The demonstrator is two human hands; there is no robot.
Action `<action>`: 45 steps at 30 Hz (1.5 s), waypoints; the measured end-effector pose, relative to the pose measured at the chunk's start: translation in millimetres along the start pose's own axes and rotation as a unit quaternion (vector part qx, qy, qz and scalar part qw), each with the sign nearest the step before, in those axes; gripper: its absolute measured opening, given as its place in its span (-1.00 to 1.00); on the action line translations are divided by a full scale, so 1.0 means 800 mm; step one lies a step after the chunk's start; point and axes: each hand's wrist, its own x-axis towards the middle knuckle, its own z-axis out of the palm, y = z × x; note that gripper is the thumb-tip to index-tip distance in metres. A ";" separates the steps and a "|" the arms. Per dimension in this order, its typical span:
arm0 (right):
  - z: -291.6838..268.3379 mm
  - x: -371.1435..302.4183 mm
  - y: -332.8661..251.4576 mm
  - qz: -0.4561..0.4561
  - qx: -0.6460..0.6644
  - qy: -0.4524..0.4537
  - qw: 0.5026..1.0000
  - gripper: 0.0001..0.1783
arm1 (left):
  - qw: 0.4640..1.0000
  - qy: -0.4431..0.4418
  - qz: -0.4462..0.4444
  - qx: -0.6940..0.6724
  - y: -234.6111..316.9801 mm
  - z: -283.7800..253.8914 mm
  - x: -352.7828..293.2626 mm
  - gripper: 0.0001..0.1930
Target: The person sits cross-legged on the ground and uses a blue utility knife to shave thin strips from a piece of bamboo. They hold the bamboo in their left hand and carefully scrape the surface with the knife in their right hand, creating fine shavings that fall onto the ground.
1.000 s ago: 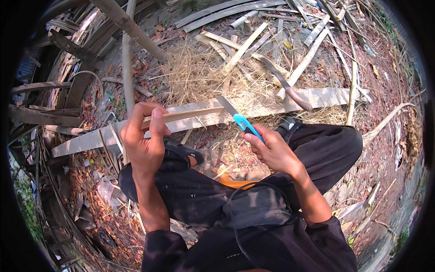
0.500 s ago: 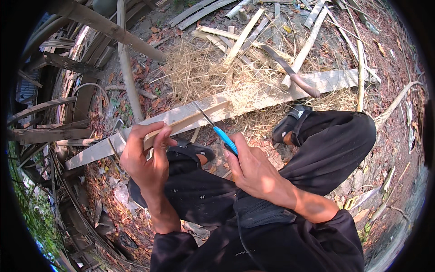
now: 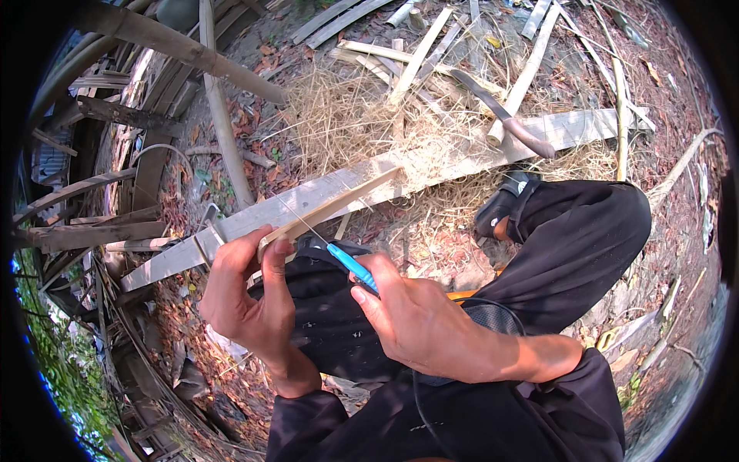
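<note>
My left hand (image 3: 250,296) pinches the near end of a pale split bamboo strip (image 3: 346,199) between thumb and fingers. The strip slants up and right, its far end over the plank (image 3: 258,223). My right hand (image 3: 435,327) is wrapped round the blue handle of a small knife (image 3: 352,266). The thin blade crosses the strip a short way from my left fingers; whether it cuts in I cannot tell. Farther right, a curved machete (image 3: 527,138) with a wooden handle lies across the plank.
A heap of curly shavings (image 3: 331,115) covers the ground beyond the plank. Split bamboo pieces (image 3: 421,58) and poles (image 3: 527,73) lie at the back. A thick bamboo pole (image 3: 185,50) and stacked timber (image 3: 96,231) stand at the left. My black-trousered knee (image 3: 581,231) is at the right.
My right hand has drawn the knife left and toward me, so its blade now crosses the strip nearer my left hand. My left hand keeps its pinch on the strip.
</note>
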 end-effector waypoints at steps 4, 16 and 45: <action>0.003 0.003 -0.002 0.023 -0.009 -0.019 1.000 -0.74 | 0.998 -0.002 0.053 0.031 0.002 0.001 -0.003 -0.88; 0.008 0.017 0.013 0.003 -0.075 0.029 0.997 -0.75 | 0.998 0.002 0.065 0.005 0.002 0.006 -0.006 -0.88; 0.004 0.019 0.078 0.033 -0.115 0.050 0.992 -0.76 | 0.997 -0.026 -0.031 -0.065 0.014 0.009 -0.011 -0.90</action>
